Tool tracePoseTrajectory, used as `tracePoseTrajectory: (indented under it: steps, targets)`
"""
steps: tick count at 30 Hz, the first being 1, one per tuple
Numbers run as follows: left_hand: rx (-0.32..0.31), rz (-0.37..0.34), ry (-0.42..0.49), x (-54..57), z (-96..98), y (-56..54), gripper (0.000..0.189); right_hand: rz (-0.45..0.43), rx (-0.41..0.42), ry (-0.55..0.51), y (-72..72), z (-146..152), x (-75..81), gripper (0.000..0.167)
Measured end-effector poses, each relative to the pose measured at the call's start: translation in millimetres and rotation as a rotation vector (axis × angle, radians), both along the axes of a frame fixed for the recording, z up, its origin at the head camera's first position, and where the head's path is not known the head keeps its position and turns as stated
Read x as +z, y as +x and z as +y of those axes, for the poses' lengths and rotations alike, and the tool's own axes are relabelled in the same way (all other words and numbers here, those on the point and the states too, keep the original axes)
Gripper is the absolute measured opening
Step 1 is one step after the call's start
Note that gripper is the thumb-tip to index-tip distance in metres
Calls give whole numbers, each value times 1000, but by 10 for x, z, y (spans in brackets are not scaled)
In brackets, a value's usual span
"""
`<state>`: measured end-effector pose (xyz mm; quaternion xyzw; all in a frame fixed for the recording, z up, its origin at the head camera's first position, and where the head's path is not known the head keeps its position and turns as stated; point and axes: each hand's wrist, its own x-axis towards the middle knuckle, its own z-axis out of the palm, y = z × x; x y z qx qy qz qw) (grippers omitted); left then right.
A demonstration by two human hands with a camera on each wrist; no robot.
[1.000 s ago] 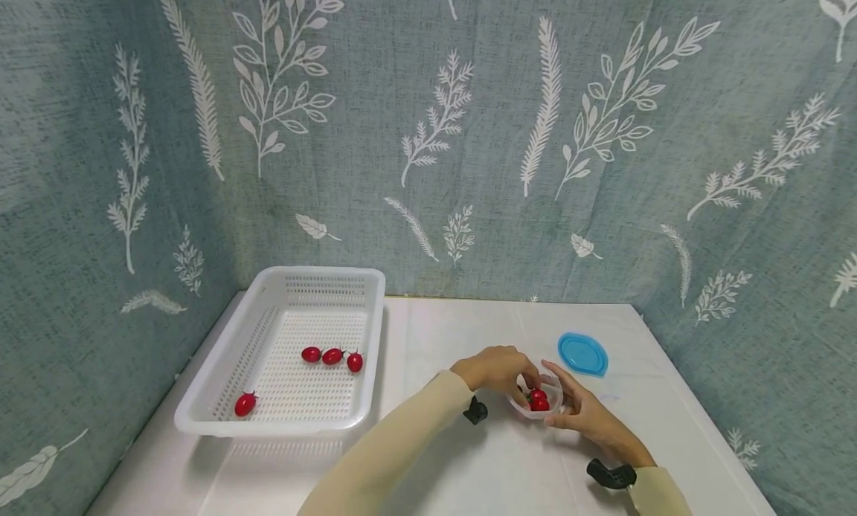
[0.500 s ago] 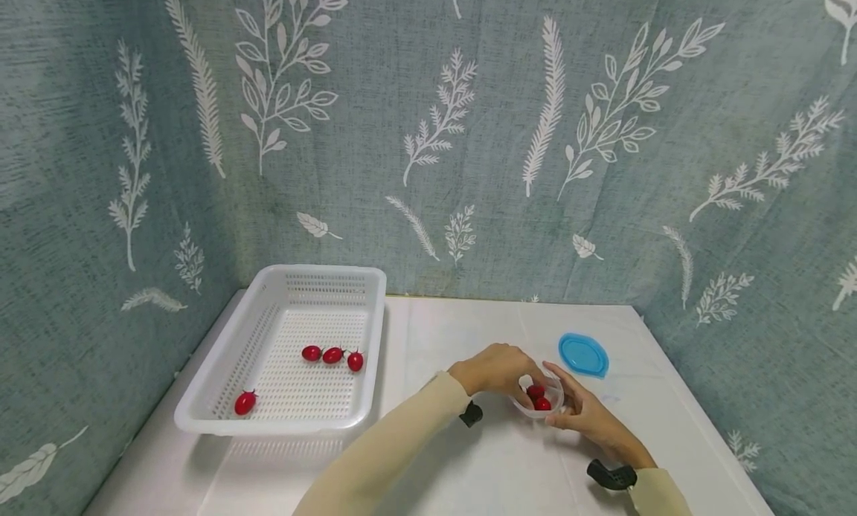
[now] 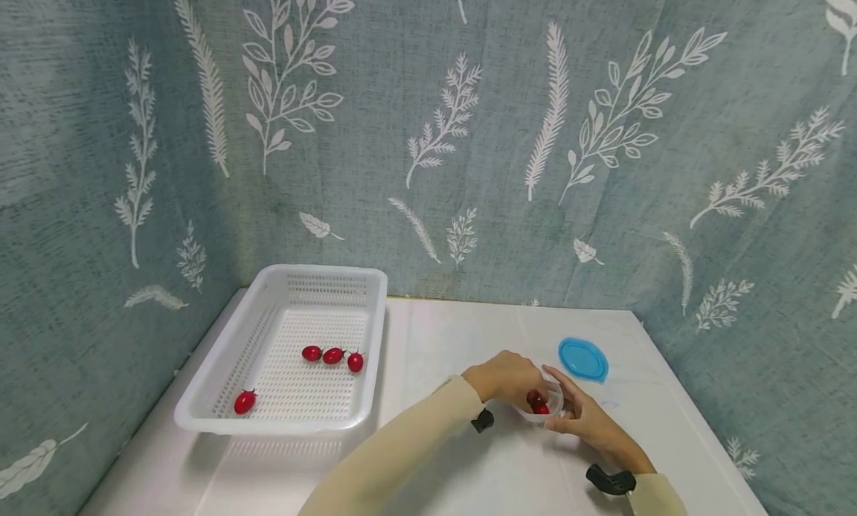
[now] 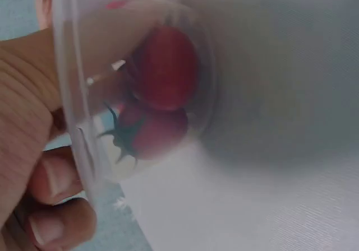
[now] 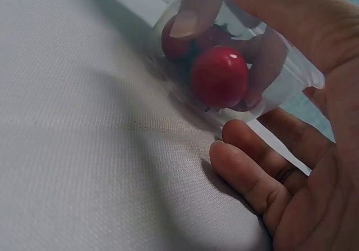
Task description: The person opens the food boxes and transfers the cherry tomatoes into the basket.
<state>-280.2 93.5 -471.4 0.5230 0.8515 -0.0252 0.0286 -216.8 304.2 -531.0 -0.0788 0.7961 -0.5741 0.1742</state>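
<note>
In the head view my left hand (image 3: 510, 378) reaches into a small clear plastic tub (image 3: 557, 398) from the left. Its thumb and fingers surround a cherry tomato (image 5: 220, 77), seen through the wall in the right wrist view. Another cherry tomato (image 4: 162, 133) with a green calyx lies against it inside. Two curled fingers (image 4: 59, 178) of the left hand stay outside the rim. My right hand (image 3: 592, 423) grips the tub's right side between thumb and fingers. Tub walls and the left hand partly hide the fruit.
A white perforated basket (image 3: 281, 427) stands on the left of the white table (image 3: 462, 330), with several cherry tomatoes (image 3: 332, 356) in it. Behind the tub lies a blue lid (image 3: 583, 360). Patterned cloth walls (image 3: 495, 263) enclose the table's back and sides.
My left hand has dipped further into the tub, and the cherry tomatoes inside have shifted slightly and are more covered. The right hand keeps its grip; basket and lid stay put.
</note>
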Motion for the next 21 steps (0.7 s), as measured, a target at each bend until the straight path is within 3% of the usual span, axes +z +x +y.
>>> tracePoseTrajectory:
  steps: [6,10,16,21]
  targets:
    - [44,34,-84,24,43,20,19,12,8,-5,-7,-12,2,94]
    - [58,24,-76,12,50,9,15,19,15,-6,-11,-8,-4,95]
    - [37,-26,37,-18,11,-39,9,11,15,-14,-8,2,-3,97]
    - [48,-158,212,-21,-46,-75,21,11,4,5,2,12,-4,97]
